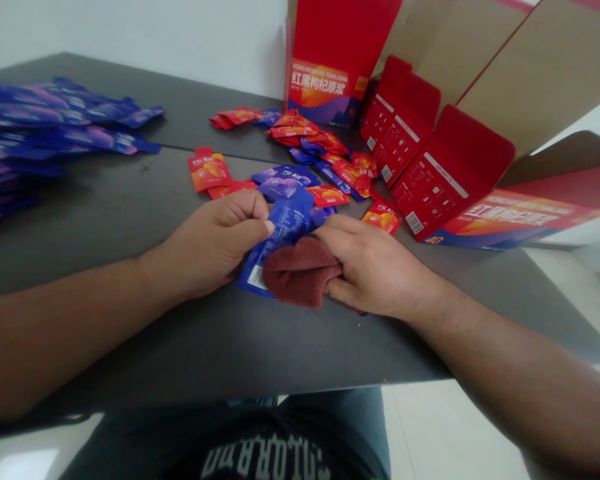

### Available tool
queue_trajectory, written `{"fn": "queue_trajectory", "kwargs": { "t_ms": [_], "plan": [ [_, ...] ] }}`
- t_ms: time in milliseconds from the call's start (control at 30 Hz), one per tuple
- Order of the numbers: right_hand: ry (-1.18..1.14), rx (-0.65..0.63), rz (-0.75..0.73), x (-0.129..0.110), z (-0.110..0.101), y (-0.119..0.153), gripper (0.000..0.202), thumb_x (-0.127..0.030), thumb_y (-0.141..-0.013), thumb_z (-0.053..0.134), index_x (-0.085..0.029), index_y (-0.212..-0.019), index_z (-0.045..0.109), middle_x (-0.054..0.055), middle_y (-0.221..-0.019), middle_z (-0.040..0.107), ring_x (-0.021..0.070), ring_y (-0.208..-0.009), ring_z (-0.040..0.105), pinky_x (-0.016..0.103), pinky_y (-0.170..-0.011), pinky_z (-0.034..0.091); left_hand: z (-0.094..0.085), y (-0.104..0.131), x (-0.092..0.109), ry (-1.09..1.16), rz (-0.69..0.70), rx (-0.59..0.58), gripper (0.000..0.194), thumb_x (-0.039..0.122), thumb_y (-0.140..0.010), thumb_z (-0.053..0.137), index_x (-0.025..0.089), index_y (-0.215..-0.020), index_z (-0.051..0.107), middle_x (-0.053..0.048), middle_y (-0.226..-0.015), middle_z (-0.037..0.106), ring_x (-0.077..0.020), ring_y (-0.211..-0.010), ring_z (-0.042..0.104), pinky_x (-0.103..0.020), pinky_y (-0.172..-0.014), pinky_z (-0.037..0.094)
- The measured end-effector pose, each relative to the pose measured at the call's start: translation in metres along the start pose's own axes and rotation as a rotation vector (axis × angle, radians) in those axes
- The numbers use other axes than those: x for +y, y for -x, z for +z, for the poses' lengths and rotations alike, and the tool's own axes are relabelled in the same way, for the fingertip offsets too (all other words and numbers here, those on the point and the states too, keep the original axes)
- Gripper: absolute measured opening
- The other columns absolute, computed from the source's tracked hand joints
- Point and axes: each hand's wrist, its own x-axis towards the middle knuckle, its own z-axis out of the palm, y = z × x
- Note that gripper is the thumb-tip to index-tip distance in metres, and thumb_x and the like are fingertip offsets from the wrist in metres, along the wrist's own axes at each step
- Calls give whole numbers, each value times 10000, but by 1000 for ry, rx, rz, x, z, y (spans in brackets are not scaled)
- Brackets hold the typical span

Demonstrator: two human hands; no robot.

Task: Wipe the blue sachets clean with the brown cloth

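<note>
My left hand (pixel 220 240) pinches the left edge of a blue pouch (pixel 286 223) between thumb and curled fingers. The pouch is tilted, its printed back with a barcode facing up. In my right hand (pixel 375 263) is a bunched brown cloth (pixel 300 270), pressed against the pouch's right side and covering part of it. The right fingertips are partly hidden by the cloth. Just beyond my hands lie loose red-orange sachets (pixel 210 171) and blue-purple pouches (pixel 285 177) in a scattered heap.
A large stack of blue pouches (pixel 55 140) lies at the left on the dark table (pixel 180 347). An open red carton (pixel 340 60) stands at the back right, with red boxes (pixel 450 173) in front of it. The table's near edge is close to my body.
</note>
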Motion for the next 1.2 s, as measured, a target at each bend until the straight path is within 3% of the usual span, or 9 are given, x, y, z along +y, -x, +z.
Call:
{"fn": "queue_trajectory", "kwargs": {
  "t_ms": [167, 300, 467, 600, 767, 933, 1100, 1200],
  "plan": [
    [22, 219, 140, 7, -2, -2, 198, -235, -880, 689, -208, -1076, 678, 77, -1044, 749, 259, -950, 675, 389, -872, 543, -7, 2, -4, -33, -35, -37, 198, 180, -964, 657, 224, -847, 504, 70, -647, 471, -97, -532, 443, -248, -509, 334],
    [-13, 166, 93, 5, -3, -2, 143, -268, -893, 686, -211, -1024, 687, 78, -1024, 759, 276, -973, 697, 402, -873, 556, -9, 3, -3, -219, 14, -102, 202, 194, -979, 666, 204, -827, 533, 45, -699, 536, -99, -600, 477, -248, -541, 345],
    [-2, 241, 242, 2, -5, -2, 283, -252, -915, 690, -185, -1188, 726, 106, -1170, 791, 292, -1033, 723, 420, -919, 558, -8, 2, -1, -235, 51, -132, 188, 172, -984, 628, 216, -842, 514, 68, -679, 485, -91, -574, 439, -239, -533, 353],
    [-29, 161, 136, 2, -3, -3, 239, -256, -886, 707, -190, -1115, 728, 89, -1081, 785, 291, -1032, 725, 407, -915, 565, -9, 1, -1, -295, 57, -144, 215, 211, -989, 659, 204, -819, 528, 47, -729, 542, -96, -625, 475, -245, -556, 378],
    [9, 208, 232, 4, -4, -3, 272, -248, -915, 705, -190, -1180, 723, 95, -1149, 788, 280, -1057, 719, 397, -931, 552, -9, 2, -1, -258, 43, -112, 189, 185, -985, 630, 212, -836, 518, 64, -681, 491, -91, -576, 449, -241, -534, 354],
    [-10, 76, 89, 2, -3, -2, 166, -241, -878, 696, -211, -1041, 681, 66, -1025, 746, 256, -954, 686, 369, -826, 534, -8, 2, -2, -249, 36, -111, 197, 159, -970, 633, 207, -817, 518, 55, -679, 511, -90, -574, 437, -246, -527, 321],
    [48, 144, 143, 3, -2, -1, 157, -236, -873, 693, -216, -1025, 660, 60, -987, 714, 254, -932, 658, 373, -824, 519, -10, 2, -7, -196, -5, -73, 164, 205, -998, 628, 223, -870, 527, 57, -661, 479, -109, -557, 431, -266, -513, 293],
    [55, 64, 103, -7, 0, 0, 126, -233, -893, 684, -205, -1010, 647, 74, -993, 695, 255, -926, 651, 373, -804, 511, -11, 2, -8, -223, 13, -60, 164, 206, -1005, 632, 212, -870, 539, 47, -707, 499, -108, -602, 433, -267, -545, 320]
  ]
}}
